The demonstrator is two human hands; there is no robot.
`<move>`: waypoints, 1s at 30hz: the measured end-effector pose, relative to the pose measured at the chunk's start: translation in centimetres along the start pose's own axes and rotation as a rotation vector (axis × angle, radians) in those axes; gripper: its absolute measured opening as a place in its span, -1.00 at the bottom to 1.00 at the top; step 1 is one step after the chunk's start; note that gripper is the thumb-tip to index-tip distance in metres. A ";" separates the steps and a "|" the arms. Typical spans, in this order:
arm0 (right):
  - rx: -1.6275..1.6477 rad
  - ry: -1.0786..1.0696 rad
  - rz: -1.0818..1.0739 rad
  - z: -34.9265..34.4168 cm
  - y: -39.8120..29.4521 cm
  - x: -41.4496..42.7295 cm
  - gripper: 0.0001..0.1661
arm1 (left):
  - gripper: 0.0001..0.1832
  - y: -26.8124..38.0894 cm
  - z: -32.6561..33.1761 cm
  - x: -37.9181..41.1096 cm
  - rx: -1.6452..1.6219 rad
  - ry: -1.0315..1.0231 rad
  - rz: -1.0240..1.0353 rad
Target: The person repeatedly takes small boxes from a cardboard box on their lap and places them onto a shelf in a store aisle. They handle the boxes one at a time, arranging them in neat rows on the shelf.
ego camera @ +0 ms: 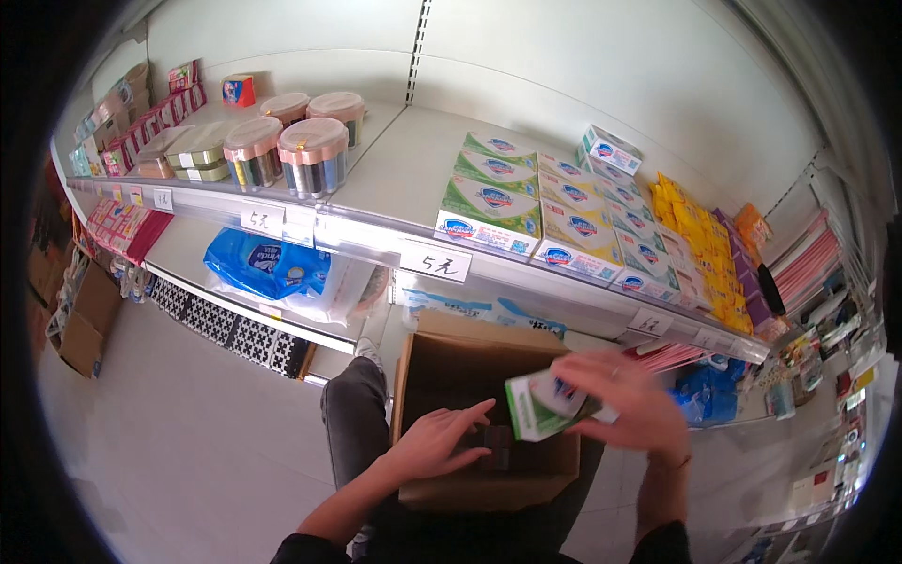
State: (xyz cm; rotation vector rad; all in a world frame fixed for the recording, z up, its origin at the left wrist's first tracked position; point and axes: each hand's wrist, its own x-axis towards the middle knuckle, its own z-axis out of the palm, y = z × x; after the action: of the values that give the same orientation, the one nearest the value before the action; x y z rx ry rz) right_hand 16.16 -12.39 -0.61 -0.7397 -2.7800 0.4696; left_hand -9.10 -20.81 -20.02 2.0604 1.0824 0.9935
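My right hand (620, 402) grips a green-and-white Safeguard soap box (542, 405), tilted and slightly blurred, over the right side of an open cardboard carton (486, 491). My left hand (447, 440) hovers above the carton's left part, thumb and fingers apart, holding nothing. Down in the dark carton lie some small dark boxes (497, 448), too dim to identify. The carton stands between my knees, below the shelf edge. On the shelf above it, Safeguard soap boxes (490, 204) stand in rows of green, yellow and pale teal, with one teal box (609, 150) stacked higher at the back.
Left along the shelf stand clear plastic jars with pink lids (313, 155). Yellow packets (705, 247) fill the right side. A blue Vinda pack (264, 261) lies on the lower shelf. The shelf's front rail (366, 240) carries price cards. Another carton (88, 317) sits far left.
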 end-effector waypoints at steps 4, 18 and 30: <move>-0.036 0.259 -0.074 -6.3 -1.5 5.7 -0.20 | -0.36 0.0 -0.1 -0.1 0.062 -0.025 -0.016; -0.175 0.403 0.098 -8.8 13.9 27.2 -0.30 | -0.67 -0.5 0.9 0.0 0.198 -0.078 0.041; 0.024 0.208 0.202 -6.6 17.0 29.0 -0.41 | -0.72 -1.1 1.3 -0.4 0.220 -0.067 0.078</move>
State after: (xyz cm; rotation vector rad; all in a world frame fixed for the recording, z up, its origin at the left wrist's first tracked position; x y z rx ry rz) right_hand 1.08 18.15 3.23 -1.0080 -2.5156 0.4335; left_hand -8.64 -20.79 -21.70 2.3110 1.1271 0.8674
